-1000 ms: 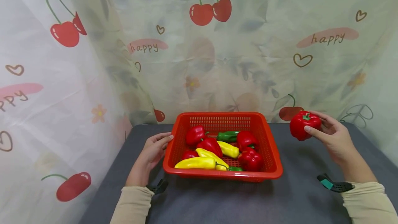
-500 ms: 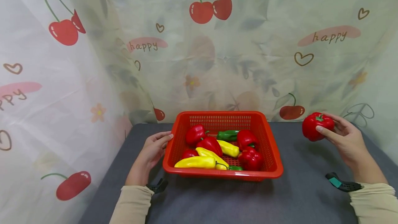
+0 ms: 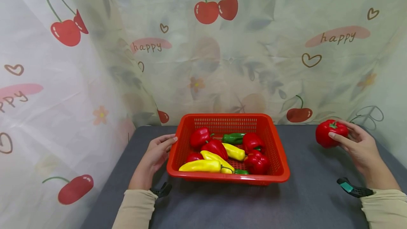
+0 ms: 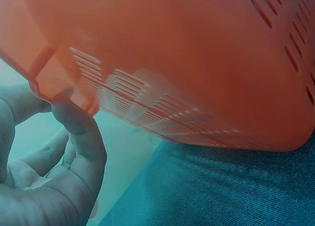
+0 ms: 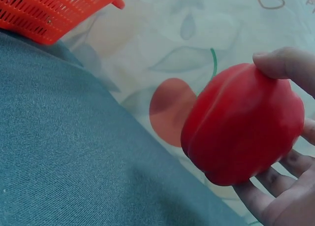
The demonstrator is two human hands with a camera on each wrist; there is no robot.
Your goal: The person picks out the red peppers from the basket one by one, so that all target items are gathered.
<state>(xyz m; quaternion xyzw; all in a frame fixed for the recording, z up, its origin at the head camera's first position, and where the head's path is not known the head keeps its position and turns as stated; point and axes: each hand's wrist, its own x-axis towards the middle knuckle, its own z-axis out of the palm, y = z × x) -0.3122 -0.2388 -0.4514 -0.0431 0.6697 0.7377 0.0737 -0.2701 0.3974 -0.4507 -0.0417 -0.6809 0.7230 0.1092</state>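
A red plastic basket (image 3: pixel 229 177) stands mid-table in the head view. Inside lie several red bell peppers (image 3: pixel 214 150), yellow long peppers (image 3: pixel 199 166) and green peppers (image 3: pixel 233 138). My left hand (image 3: pixel 156 154) pinches the basket's left rim; in the left wrist view, thumb and fingers (image 4: pixel 83 147) meet at that rim. Off to the right, my right hand (image 3: pixel 362 147) holds another red bell pepper (image 3: pixel 330 135) above the table, green stem up. The right wrist view shows this pepper (image 5: pixel 246 127) between the thumb and the other fingers, apart from the tabletop.
Dark grey cloth covers the table (image 3: pixel 229 207). A pale curtain (image 3: pixel 235 52) printed with cherries, hearts and "happy" hangs behind and at the left. Table surface separates the basket from my right hand.
My right hand has carried the red bell pepper to the right, away from the basket, and slightly lower at the end. My left hand and the basket have stayed in place.
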